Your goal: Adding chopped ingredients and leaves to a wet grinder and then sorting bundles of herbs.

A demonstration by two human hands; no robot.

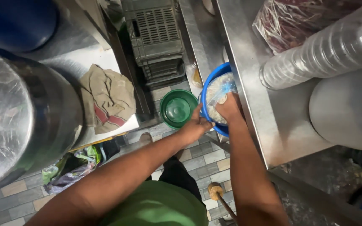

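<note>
A blue plastic tub (pixel 206 89) stands under the edge of a steel table, lined with a clear plastic bag (pixel 222 88) of pale, grainy stuff. My left hand (pixel 196 124) grips the tub's near rim. My right hand (pixel 229 107) reaches down into the tub, fingers pressed into the bag and its contents; the fingertips are hidden there.
A green bucket (pixel 178 108) sits on the tiled floor left of the tub. A steel table (pixel 256 83) at right carries stacked clear cups (pixel 319 52) and a wrapped bag. A big steel pot (pixel 17 113), a crumpled cloth (pixel 107 98), a grey crate (pixel 158 37) and a wooden handle (pixel 216 193) surround me.
</note>
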